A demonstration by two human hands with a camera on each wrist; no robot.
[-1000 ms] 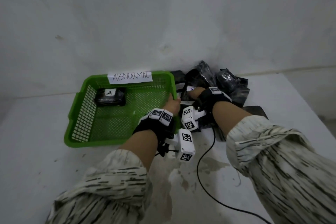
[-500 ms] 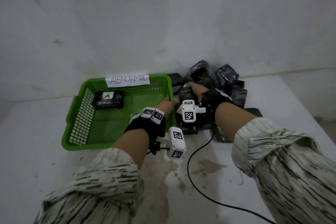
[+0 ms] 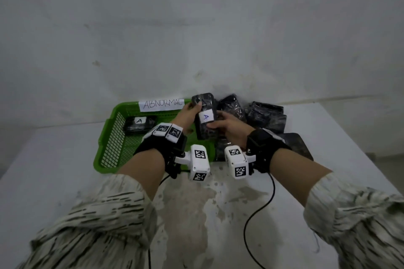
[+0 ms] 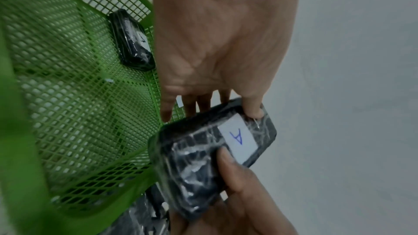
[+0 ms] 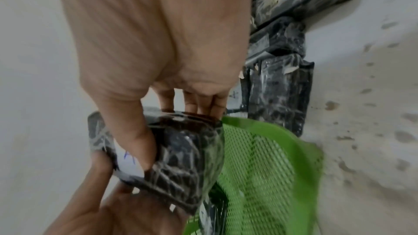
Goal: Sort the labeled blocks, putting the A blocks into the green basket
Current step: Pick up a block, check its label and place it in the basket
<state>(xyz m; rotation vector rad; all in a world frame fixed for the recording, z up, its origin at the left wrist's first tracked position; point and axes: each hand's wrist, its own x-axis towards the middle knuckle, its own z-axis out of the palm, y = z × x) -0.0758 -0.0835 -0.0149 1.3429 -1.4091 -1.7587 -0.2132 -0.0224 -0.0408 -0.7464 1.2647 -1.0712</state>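
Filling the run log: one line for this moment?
both hands: left hand and right hand hold A block | green basket: one A block inside

The block (image 3: 205, 116) pinched between my two hands looks black under crinkled, glossy clear wrap, with a matt white paper label (image 4: 239, 138). Left of my left hand (image 3: 185, 113) the green basket (image 3: 109, 137) is smooth plastic mesh. The table (image 3: 54, 170) below seems matt and stained, though blurred.

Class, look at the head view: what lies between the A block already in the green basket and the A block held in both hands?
Only the left hand and bare mesh of the green basket separate the lying A block from the held A block.
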